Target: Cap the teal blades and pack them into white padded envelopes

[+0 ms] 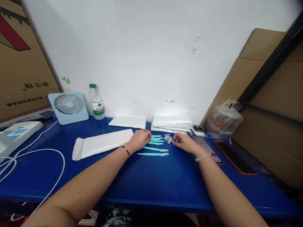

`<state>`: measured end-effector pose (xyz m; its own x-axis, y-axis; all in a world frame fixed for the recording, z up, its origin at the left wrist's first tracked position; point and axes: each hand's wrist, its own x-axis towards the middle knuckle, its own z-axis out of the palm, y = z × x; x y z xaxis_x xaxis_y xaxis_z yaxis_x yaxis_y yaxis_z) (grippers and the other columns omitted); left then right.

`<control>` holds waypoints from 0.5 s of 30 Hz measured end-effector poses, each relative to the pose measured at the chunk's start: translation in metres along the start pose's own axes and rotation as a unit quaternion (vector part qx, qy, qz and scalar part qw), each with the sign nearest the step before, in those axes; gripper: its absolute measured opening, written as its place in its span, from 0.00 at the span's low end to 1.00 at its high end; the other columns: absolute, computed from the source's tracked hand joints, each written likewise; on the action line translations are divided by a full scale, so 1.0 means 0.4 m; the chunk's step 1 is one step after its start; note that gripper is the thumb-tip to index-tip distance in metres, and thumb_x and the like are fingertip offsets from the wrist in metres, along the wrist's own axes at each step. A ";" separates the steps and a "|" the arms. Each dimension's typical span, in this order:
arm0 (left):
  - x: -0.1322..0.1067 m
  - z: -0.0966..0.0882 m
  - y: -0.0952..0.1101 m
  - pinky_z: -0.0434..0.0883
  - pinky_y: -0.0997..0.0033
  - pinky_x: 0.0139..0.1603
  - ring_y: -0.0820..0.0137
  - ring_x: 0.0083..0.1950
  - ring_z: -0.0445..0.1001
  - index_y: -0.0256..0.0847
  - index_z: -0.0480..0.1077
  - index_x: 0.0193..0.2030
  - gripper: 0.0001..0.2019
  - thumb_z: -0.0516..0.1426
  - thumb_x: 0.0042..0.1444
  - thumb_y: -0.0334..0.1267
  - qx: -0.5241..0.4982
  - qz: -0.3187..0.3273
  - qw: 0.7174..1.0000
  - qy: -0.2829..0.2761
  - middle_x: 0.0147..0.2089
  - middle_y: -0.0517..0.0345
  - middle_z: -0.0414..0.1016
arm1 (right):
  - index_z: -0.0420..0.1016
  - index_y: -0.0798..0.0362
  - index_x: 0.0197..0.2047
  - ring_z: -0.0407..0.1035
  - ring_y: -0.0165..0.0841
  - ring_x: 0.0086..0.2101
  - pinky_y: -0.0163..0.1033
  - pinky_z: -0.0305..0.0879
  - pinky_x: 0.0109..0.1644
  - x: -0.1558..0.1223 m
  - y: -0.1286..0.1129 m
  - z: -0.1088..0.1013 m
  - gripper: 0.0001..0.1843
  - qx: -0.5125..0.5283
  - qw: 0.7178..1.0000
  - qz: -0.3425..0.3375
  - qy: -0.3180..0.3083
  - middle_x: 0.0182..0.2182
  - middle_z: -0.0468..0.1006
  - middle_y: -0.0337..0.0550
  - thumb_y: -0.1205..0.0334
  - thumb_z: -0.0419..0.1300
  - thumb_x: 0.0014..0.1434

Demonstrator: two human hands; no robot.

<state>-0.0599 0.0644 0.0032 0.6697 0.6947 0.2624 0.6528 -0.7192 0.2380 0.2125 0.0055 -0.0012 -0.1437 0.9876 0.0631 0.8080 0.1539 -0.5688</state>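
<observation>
Now both hands sit mid-desk (153,186), close to the far edge and near each other. L hand (140,138) lies knuckles-up, fingers curled, fingertips over the left ends of the top teal sticks (155,148). Its grip is mostly closed, but can't tell whether it actually holds a stick or just rests on them. Rings on two fingers, dark bangle at the wrist.

Sticks lie flat in a loose column btwn the hands, approx. parallel, long axis left-right. The nearest two are apart from the rest and untouched.

R hand (186,142) is just right of a small heap of caps (167,138), clear plastic, lying at the sticks' far right end. Thumb & forefinger are pinched together on a cap at the heap's right edge, the other fingers tucked. Bead bracelet on that wrist.

Left of L hand, touching it or nearly so, a white padded envelope (104,143) lies flat, flap end toward the left. Behind the hands, by the wall, are a single white sheet (127,122) and a stack (171,121) of similar envelopes.

Far left: fan (68,107), bottle (96,102) w/ green cap, power strip (16,132), white cable (56,164) looping over the desk. Right of R hand are two phones (235,159), face up, and behind them a plastic bag (223,119).
</observation>
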 end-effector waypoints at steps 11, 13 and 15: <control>-0.005 -0.019 -0.001 0.66 0.70 0.39 0.67 0.41 0.71 0.42 0.68 0.36 0.06 0.52 0.57 0.39 -0.080 -0.003 0.996 0.045 0.37 0.58 0.74 | 0.73 0.56 0.34 0.70 0.31 0.29 0.36 0.66 0.35 -0.002 -0.045 -0.009 0.12 0.243 0.969 -0.018 0.033 0.27 0.75 0.41 0.56 0.62 0.50; -0.005 -0.017 -0.005 0.66 0.71 0.37 0.68 0.39 0.71 0.42 0.68 0.35 0.06 0.52 0.57 0.40 -0.097 -0.008 0.994 0.050 0.36 0.58 0.74 | 0.75 0.57 0.35 0.71 0.31 0.29 0.37 0.67 0.37 0.002 -0.045 -0.001 0.14 0.285 0.958 0.007 0.044 0.27 0.76 0.41 0.57 0.65 0.47; -0.005 -0.016 -0.007 0.66 0.71 0.36 0.68 0.39 0.71 0.42 0.67 0.35 0.06 0.52 0.56 0.40 -0.109 -0.011 0.993 0.051 0.36 0.58 0.74 | 0.76 0.58 0.36 0.73 0.32 0.30 0.39 0.68 0.40 0.004 -0.045 0.008 0.16 0.330 0.943 0.021 0.036 0.27 0.78 0.42 0.58 0.67 0.45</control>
<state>-0.0653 0.0648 0.0081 0.6087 0.7140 0.3459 0.5675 -0.6965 0.4391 0.1958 0.0041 0.0065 -0.0615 0.9955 0.0719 0.2776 0.0862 -0.9568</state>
